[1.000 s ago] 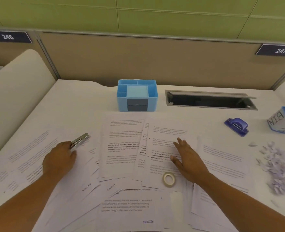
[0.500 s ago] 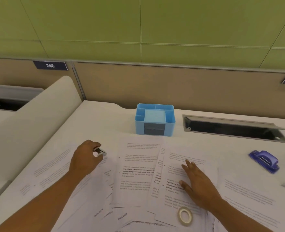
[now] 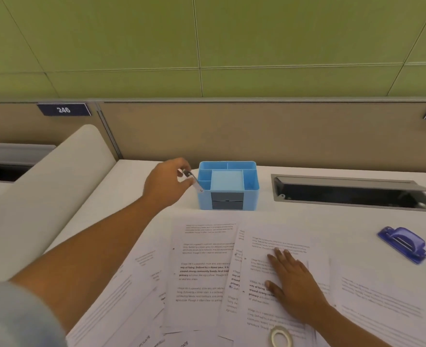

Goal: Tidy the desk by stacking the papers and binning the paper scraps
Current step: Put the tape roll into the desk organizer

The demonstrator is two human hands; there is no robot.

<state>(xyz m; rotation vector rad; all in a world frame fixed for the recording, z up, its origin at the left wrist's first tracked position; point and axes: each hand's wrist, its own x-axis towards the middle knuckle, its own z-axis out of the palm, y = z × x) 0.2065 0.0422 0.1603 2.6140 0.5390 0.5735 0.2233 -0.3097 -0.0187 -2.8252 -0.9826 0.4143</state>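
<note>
Moved: left hand has come up off the printed white papers to the light-blue plastic desk organiser, bringing the slim silver metal object.
Left grip: fingers and thumb curl round the object's upper end. Its free end slants down at the organiser's left rim; contact unclear.
Right hand: flat, fingers straight, pressing a sheet, right of the grip and nearer the person.
Papers: loose, overlapping, unstacked on the white desk, nearer than the grip.
Others: clear tape ring beside the right wrist; dark-blue hole punch far right of the grip.
</note>
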